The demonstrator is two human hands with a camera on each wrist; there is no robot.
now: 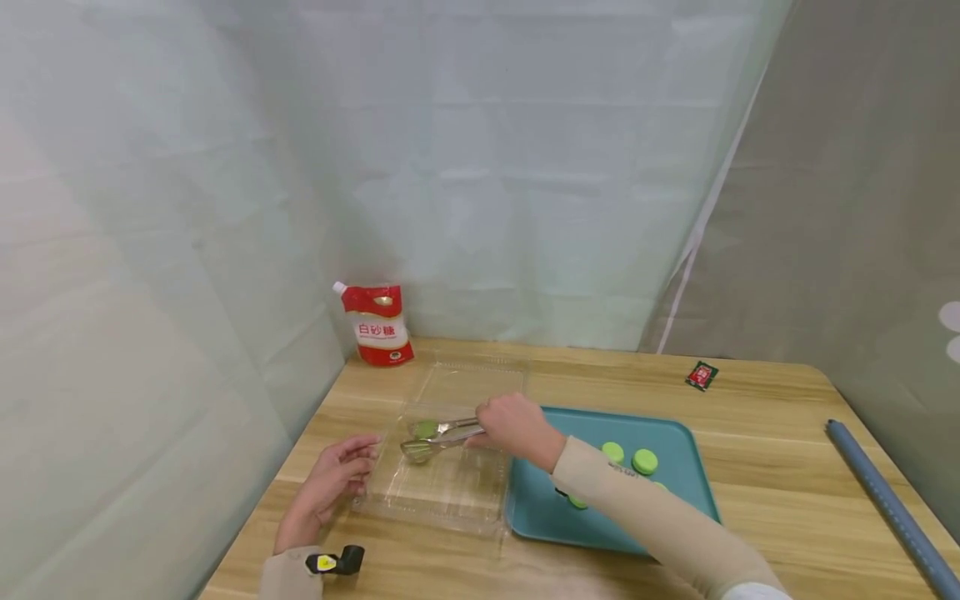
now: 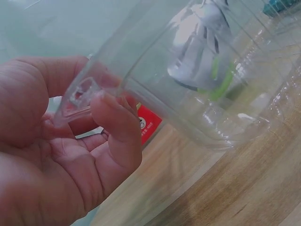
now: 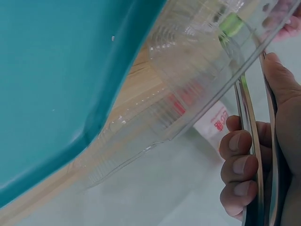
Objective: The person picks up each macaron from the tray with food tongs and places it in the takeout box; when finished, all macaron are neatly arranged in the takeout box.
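We see right forearm slanting up-left from bottom right of frame, over teal tray [image 1: 592,529]. Right hand [image 1: 519,427] curled round metal tongs [image 1: 459,437], heads inside clear container [image 1: 450,510], lower centre-left; green disc [image 1: 426,429] at heads, can't tell if clamped. Left forearm rises from lower left; left hand [image 1: 330,482] pinches container's left rim, fingers pointing right. More green discs [image 1: 644,462] on tray.

High head, close wrist views of box [image 1: 453,477]
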